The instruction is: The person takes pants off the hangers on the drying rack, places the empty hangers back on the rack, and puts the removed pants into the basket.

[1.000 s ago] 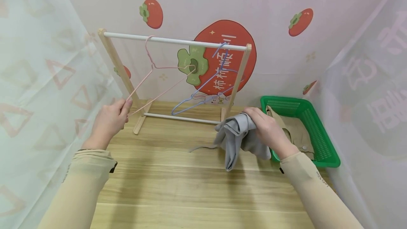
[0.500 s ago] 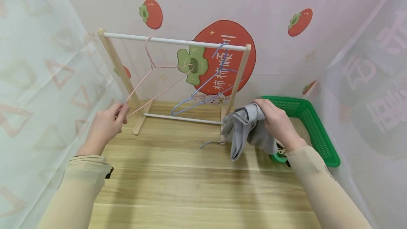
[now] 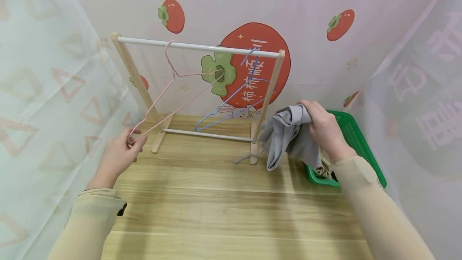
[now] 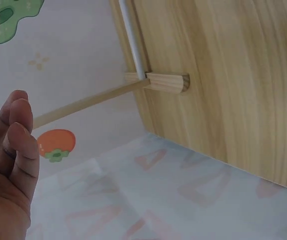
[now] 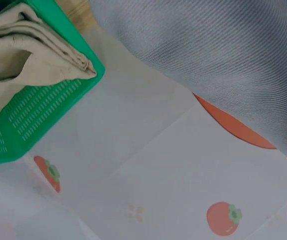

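My left hand (image 3: 117, 151) pinches the lower left end of a pink hanger (image 3: 195, 75), whose hook hangs on the top bar of a small clothes rack (image 3: 144, 42). In the left wrist view, that hand's curled fingers (image 4: 21, 140) show at the left edge. My right hand (image 3: 326, 127) grips a bunched grey garment (image 3: 292, 131) in the air, right of the rack. A thin grey cord trails from its lower left. The garment's kind is hard to tell, and its ribbed cloth (image 5: 218, 65) fills the upper right wrist view.
A blue hanger (image 3: 234, 95) hangs at the rack's right end. Behind my right hand stands a green basket (image 3: 355, 139) with beige clothes (image 5: 48, 70) in it. Printed cloth walls enclose the wooden table (image 3: 216, 212) at the back and both sides.
My left hand has come down and nearer, tilting the pink hanger's held end with it. My right hand has carried the grey garment right and slightly back, over the basket's near left corner.
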### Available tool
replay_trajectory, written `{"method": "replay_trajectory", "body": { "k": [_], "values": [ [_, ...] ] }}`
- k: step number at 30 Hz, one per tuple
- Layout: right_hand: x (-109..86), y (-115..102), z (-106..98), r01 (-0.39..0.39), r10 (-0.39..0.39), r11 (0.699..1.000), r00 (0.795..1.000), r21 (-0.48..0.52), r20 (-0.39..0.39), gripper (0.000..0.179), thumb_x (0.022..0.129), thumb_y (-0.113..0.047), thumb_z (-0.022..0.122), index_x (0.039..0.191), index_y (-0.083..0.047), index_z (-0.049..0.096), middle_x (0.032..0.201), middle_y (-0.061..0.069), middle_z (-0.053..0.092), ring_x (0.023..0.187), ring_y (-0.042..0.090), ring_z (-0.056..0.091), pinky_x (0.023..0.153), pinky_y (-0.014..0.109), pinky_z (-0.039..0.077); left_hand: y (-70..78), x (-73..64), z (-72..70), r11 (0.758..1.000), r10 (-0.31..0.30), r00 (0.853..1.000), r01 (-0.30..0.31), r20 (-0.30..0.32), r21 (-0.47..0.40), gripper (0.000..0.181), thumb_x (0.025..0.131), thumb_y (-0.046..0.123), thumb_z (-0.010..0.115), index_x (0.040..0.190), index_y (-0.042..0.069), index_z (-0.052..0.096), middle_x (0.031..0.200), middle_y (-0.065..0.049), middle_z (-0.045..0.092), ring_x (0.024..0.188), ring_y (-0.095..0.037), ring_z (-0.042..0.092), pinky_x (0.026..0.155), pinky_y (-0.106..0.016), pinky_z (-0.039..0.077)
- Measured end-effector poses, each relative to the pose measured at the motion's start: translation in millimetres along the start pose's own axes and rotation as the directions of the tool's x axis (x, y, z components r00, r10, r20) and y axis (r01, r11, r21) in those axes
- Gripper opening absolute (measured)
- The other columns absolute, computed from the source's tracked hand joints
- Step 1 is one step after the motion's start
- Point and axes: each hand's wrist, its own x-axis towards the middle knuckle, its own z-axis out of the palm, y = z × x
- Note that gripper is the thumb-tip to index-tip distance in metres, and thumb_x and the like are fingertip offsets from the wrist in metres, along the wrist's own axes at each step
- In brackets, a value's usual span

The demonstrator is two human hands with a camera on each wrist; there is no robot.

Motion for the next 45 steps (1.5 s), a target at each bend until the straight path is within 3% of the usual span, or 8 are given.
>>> {"method": "replay_trajectory", "body": {
  "k": [7, 12, 23, 29, 33, 37, 41, 45],
  "values": [
    [9.5, 15, -9, -0.046, 0.046, 0.999, 0.999, -0.010, -0.008, 0.049, 0.089, 0.025, 0.050, 0.130, 0.001, 0.060, 0.118, 0.022, 0.065, 0.110, 0.040, 0.064, 0.087, 0.058, 0.054, -15.5, -13.0, 11.8, 0.997, -0.055, 0.996, 0.051, 0.069, 0.059, 0.049, 0.105, 0.041, 0.056, 0.130, -0.001, 0.059, 0.083, -0.011, 0.072, 0.059, -0.015, 0.065, 0.055, -0.031, 0.051],
    [13.9, 25, -15, -0.063, 0.063, 0.998, 0.998, -0.028, -0.004, 0.049, 0.087, 0.026, 0.050, 0.129, 0.002, 0.060, 0.119, 0.022, 0.065, 0.111, 0.040, 0.063, 0.090, 0.057, 0.052, -18.1, -22.1, 24.1, 0.990, -0.095, 0.984, 0.078, 0.150, 0.116, 0.051, 0.106, 0.045, 0.051, 0.132, 0.002, 0.061, 0.096, -0.014, 0.074, 0.080, -0.026, 0.070, 0.069, -0.046, 0.054],
    [23.9, 44, -27, -0.160, 0.159, 0.985, 0.987, -0.058, -0.015, 0.049, 0.085, 0.024, 0.049, 0.128, 0.002, 0.061, 0.120, 0.025, 0.065, 0.114, 0.043, 0.062, 0.097, 0.059, 0.048, -22.2, -43.6, 85.1, 0.985, -0.083, 0.939, 0.026, 0.334, 0.171, 0.060, 0.104, 0.057, 0.048, 0.135, 0.008, 0.061, 0.117, -0.011, 0.072, 0.093, -0.027, 0.069, 0.077, -0.051, 0.055],
    [24.7, 53, -32, -0.202, 0.202, 0.977, 0.979, -0.071, -0.019, 0.047, 0.086, 0.024, 0.049, 0.127, 0.004, 0.061, 0.120, 0.027, 0.065, 0.113, 0.045, 0.061, 0.097, 0.060, 0.046, -17.6, -53.9, 114.2, 0.984, 0.017, 0.933, -0.079, 0.358, 0.159, 0.054, 0.103, 0.046, 0.059, 0.140, 0.007, 0.059, 0.133, -0.014, 0.065, 0.125, -0.041, 0.058, 0.099, -0.062, 0.047],
    [25.4, 59, -37, -0.231, 0.230, 0.969, 0.973, -0.084, -0.015, 0.045, 0.088, 0.023, 0.049, 0.127, 0.004, 0.060, 0.122, 0.028, 0.064, 0.115, 0.046, 0.060, 0.098, 0.062, 0.045, -16.8, -60.4, 134.1, 0.968, 0.091, 0.923, -0.170, 0.373, 0.186, 0.056, 0.101, 0.044, 0.063, 0.145, 0.010, 0.055, 0.142, -0.015, 0.059, 0.134, -0.043, 0.051, 0.109, -0.063, 0.039],
    [26.3, 66, -42, -0.249, 0.247, 0.964, 0.968, -0.090, -0.036, 0.043, 0.088, 0.023, 0.047, 0.125, 0.005, 0.061, 0.122, 0.028, 0.064, 0.116, 0.048, 0.059, 0.097, 0.063, 0.044, -14.0, -66.8, 152.9, 0.949, 0.136, 0.901, -0.238, 0.412, 0.207, 0.058, 0.100, 0.044, 0.064, 0.148, 0.013, 0.053, 0.147, -0.014, 0.055, 0.138, -0.043, 0.046, 0.114, -0.062, 0.035],
    [27.9, 73, -48, -0.268, 0.264, 0.959, 0.963, -0.092, -0.054, 0.043, 0.087, 0.023, 0.046, 0.123, 0.005, 0.061, 0.122, 0.029, 0.063, 0.115, 0.048, 0.059, 0.097, 0.062, 0.044, -9.4, -75.7, 167.8, 0.946, 0.145, 0.871, -0.261, 0.469, 0.192, 0.061, 0.100, 0.047, 0.062, 0.152, 0.016, 0.049, 0.155, -0.012, 0.048, 0.145, -0.046, 0.037, 0.116, -0.066, 0.028],
    [28.4, 80, -54, -0.309, 0.307, 0.946, 0.951, -0.103, -0.034, 0.044, 0.087, 0.022, 0.045, 0.125, 0.005, 0.060, 0.123, 0.030, 0.062, 0.116, 0.049, 0.057, 0.097, 0.062, 0.042, -7.3, -85.7, 181.6, 0.929, 0.184, 0.851, -0.314, 0.493, 0.195, 0.065, 0.100, 0.049, 0.061, 0.155, 0.019, 0.044, 0.160, -0.012, 0.041, 0.149, -0.047, 0.030, 0.118, -0.067, 0.022]
  ]
}}
